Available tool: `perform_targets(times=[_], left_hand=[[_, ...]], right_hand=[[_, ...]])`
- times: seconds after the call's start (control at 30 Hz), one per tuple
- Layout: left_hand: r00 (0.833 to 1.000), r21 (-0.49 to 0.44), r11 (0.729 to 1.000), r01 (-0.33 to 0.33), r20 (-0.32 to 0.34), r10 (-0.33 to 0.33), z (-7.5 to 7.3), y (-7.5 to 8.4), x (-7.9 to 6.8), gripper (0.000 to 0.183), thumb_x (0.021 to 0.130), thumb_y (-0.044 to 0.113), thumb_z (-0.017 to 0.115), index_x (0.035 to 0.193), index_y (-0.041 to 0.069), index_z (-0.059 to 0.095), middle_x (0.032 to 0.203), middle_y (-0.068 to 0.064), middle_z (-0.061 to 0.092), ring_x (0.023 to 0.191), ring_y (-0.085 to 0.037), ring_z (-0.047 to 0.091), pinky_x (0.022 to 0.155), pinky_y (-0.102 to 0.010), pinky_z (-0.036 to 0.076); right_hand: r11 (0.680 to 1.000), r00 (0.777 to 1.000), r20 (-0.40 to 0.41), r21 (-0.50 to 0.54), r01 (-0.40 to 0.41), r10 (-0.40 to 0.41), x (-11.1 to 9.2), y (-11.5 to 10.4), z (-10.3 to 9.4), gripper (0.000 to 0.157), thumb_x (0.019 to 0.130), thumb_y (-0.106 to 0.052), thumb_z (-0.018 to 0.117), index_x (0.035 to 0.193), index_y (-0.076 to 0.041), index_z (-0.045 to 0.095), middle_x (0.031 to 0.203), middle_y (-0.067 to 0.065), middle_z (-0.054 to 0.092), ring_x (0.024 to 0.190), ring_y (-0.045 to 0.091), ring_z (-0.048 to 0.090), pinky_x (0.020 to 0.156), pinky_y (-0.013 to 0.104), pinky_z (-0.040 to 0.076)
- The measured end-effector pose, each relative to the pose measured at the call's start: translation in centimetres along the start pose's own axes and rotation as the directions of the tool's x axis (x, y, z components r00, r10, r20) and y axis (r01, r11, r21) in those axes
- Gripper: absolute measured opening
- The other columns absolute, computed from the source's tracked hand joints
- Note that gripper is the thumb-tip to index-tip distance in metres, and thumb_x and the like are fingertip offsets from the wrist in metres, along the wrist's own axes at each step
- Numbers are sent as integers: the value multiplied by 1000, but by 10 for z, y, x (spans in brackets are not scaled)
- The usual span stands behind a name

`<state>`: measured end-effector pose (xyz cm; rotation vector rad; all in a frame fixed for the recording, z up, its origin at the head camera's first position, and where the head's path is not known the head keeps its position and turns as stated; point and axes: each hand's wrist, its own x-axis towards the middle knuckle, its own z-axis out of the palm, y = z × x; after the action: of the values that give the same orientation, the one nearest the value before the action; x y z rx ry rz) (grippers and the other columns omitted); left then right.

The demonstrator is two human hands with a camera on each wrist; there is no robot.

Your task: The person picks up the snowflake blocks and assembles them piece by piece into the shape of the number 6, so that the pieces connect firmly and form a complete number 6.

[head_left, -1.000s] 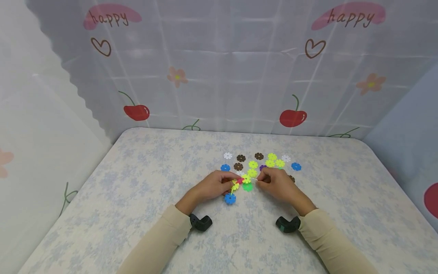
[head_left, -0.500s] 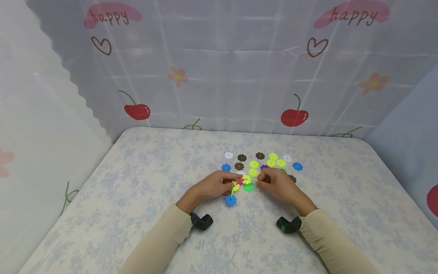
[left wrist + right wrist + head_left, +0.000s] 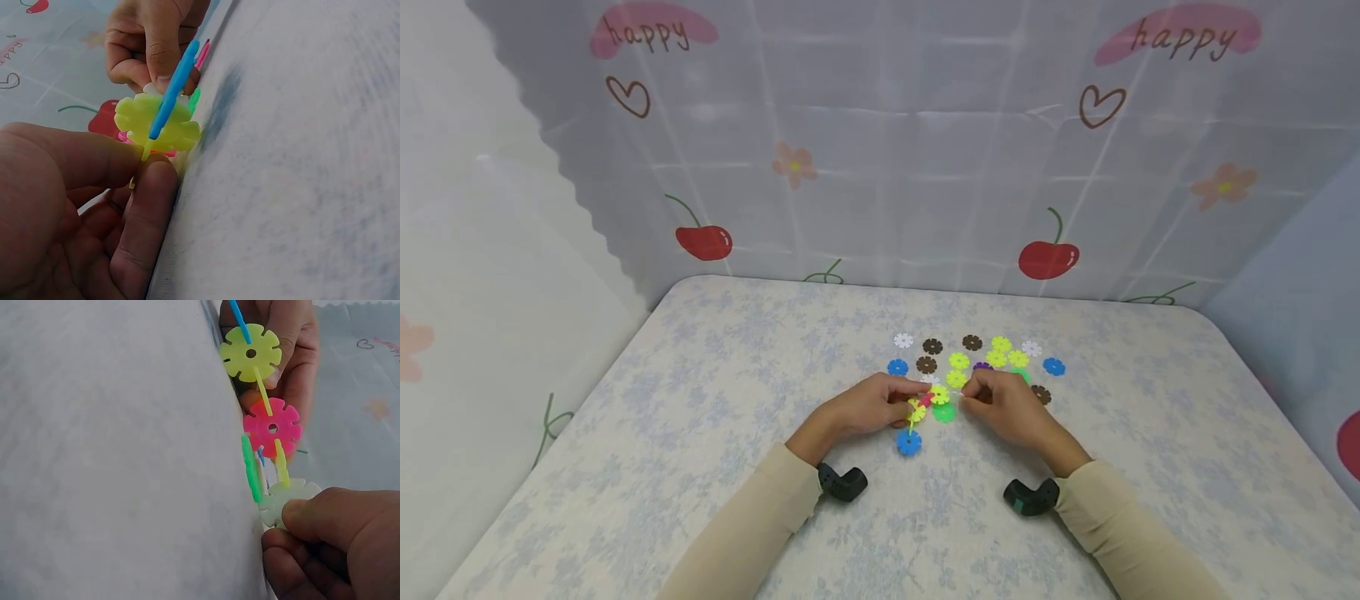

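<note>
My left hand (image 3: 876,402) pinches a chain of slotted snowflake discs between thumb and fingers, at a yellow piece. From the chain's near end hangs a blue disc (image 3: 908,442). In the right wrist view a yellow disc (image 3: 251,353) and a pink disc (image 3: 273,428) follow along it, joined by edge-on yellow discs. My right hand (image 3: 1006,402) grips a white disc (image 3: 272,509) between thumb and forefinger. The white disc's edge meets the last yellow disc (image 3: 282,464) of the chain. A green disc (image 3: 943,412) lies close below the joint.
Loose discs lie behind the hands: brown (image 3: 972,342), yellow (image 3: 1001,343), white (image 3: 1032,349), blue (image 3: 1054,367) and a partly hidden purple one (image 3: 982,367). A brown disc (image 3: 1041,395) sits beside the right hand. Patterned cloth covers the table (image 3: 737,358); a printed curtain (image 3: 880,167) hangs behind.
The blue end of the chain has dipped slightly toward the near edge. Both hands keep their grips in nearly the same place, and the view has shifted a little.
</note>
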<state>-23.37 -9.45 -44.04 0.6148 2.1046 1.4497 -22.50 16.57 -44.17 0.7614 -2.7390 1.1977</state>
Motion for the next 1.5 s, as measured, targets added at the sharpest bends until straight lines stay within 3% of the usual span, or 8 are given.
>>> perform_targets(times=[0.1, 0.3, 0.5, 0.67, 0.87, 1.07, 1.3, 1.5], left_hand=[[1000, -6, 1000, 2, 8, -2, 0, 1, 1, 47, 99, -3, 56, 145, 9, 56, 74, -3, 50, 65, -14, 45, 68, -27, 42], [1000, -17, 1000, -4, 14, 4, -1, 1, 2, 45, 99, -3, 57, 144, 7, 58, 110, -2, 62, 71, -13, 51, 70, -26, 46], [1000, 9, 1000, 11, -15, -10, -2, -1, 1, 43, 97, 0, 62, 140, 9, 62, 88, -5, 61, 71, -14, 56, 70, -26, 48], [998, -22, 1000, 20, -56, -21, -3, -1, 2, 39, 97, 0, 62, 134, 9, 64, 102, -7, 64, 79, -17, 65, 72, -30, 56], [993, -65, 996, 58, -98, -64, -8, 2, -4, 37, 98, -1, 59, 134, 5, 60, 97, -12, 65, 76, -22, 66, 70, -33, 58], [991, -65, 995, 80, -102, -86, -14, 2, -5, 37, 98, 0, 59, 135, 4, 58, 95, -12, 65, 74, -22, 66, 69, -33, 58], [991, -97, 992, 79, -105, -89, -16, 0, -5, 38, 97, -2, 59, 135, 3, 58, 94, -13, 62, 73, -22, 67, 68, -32, 58], [990, -99, 992, 80, -108, -91, -16, -2, -5, 37, 98, 1, 61, 134, 3, 59, 95, -13, 64, 75, -23, 68, 69, -33, 58]], right_hand=[[1000, 1000, -2, 11, 9, -9, -1, -1, 0, 20, 90, 1, 75, 80, -13, 65, 80, -6, 64, 73, 11, 57, 64, 28, 49], [1000, 1000, -2, -5, 31, -31, 0, -2, 0, 17, 89, 1, 76, 82, -12, 66, 81, -5, 64, 71, 11, 57, 61, 28, 49], [1000, 1000, 3, -10, 6, -6, 0, -2, -1, 16, 89, -3, 78, 84, -13, 66, 81, -7, 65, 73, 10, 60, 64, 29, 51], [999, 999, 34, -16, -33, 33, 0, -5, -4, 15, 90, -4, 77, 88, -13, 66, 86, -6, 67, 78, 11, 64, 69, 31, 54], [997, 991, 109, -2, -80, 80, -1, -8, -10, 15, 89, -6, 78, 94, -12, 65, 88, -5, 67, 81, 13, 64, 72, 33, 54], [998, 976, 211, 32, -54, 46, -4, -11, -9, 12, 90, -12, 79, 97, -14, 70, 88, -8, 66, 82, 12, 63, 73, 31, 54], [997, 972, 234, 73, -11, -7, -5, -12, -3, 11, 91, -11, 78, 101, -12, 72, 88, -7, 66, 81, 12, 62, 72, 30, 54], [998, 967, 251, 61, 30, -45, -5, -13, 1, 23, 90, -12, 79, 112, -8, 74, 88, -6, 61, 79, 12, 56, 69, 30, 50]])
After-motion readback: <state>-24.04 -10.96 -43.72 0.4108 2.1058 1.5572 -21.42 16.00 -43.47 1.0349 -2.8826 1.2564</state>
